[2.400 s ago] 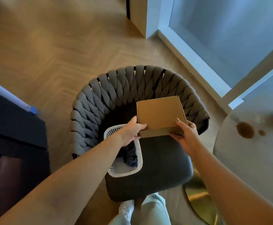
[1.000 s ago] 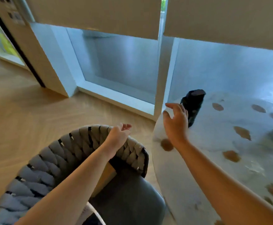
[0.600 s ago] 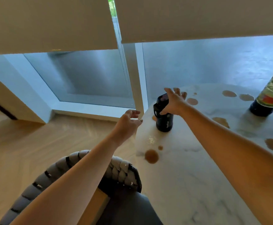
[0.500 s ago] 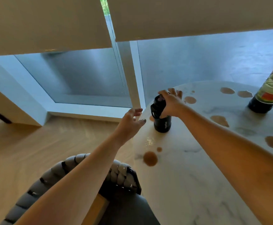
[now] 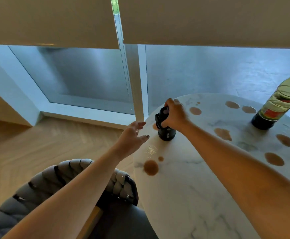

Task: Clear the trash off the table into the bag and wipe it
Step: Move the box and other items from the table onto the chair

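Note:
A round white marble table (image 5: 184,195) fills the right side, spotted with several brown spills such as the large spill (image 5: 150,167) near its left edge. A small black can (image 5: 166,131) stands upright near the far left rim. My right hand (image 5: 174,116) grips its crumpled top from above. My left hand (image 5: 132,139) hovers with fingers spread just left of the can, at the table's edge, holding nothing. A plastic bottle (image 5: 277,107) with dark liquid at its bottom and a red label stands at the far right.
A grey woven-back chair (image 5: 46,190) sits at the lower left beside the table, with the edge of a cardboard box (image 5: 90,219) on its seat. Wooden floor lies to the left. Windows with lowered blinds (image 5: 54,21) are behind the table.
I put the cardboard box down on the chair and turned to the table. My right hand reached the black can and closed round its top; my left hand moved up beside it.

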Demonstrator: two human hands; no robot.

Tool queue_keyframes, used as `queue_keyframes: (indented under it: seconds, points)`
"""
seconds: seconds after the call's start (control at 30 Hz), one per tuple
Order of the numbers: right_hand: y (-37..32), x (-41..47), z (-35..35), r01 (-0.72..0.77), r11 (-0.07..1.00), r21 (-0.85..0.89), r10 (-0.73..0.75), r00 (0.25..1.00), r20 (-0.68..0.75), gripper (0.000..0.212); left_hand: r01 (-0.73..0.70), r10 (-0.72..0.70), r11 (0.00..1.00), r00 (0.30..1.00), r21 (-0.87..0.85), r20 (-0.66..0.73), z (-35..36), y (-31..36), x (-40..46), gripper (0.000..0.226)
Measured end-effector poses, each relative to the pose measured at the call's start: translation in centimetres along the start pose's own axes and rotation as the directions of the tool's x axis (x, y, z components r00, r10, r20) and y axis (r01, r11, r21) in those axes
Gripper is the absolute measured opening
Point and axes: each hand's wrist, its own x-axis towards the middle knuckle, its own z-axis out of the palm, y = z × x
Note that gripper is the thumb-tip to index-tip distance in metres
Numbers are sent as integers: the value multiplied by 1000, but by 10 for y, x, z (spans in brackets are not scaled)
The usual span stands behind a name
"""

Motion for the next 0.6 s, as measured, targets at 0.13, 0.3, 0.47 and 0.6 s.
queue_keyframes:
  seconds: [0.13,0.3,0.47,0.6]
  points:
    - [-21,-30,-8,80,991,-110,-85,996,-36,57,-52,53,998,998,28,-20,-12,6,-26,58]
    - [-76,-73,-18,230,972,-46,-232,972,-33,52,-24,25,999,999,45,-43,-27,3,-62,67]
    - [-131,-124,3,312,934,175,-327,943,63,65,65,-61,997,992,39,-108,-55,-27,-116,59]
    - [-158,-165,52,378,912,157,-406,886,224,64,164,-148,977,982,137,-118,-73,-71,-180,59]
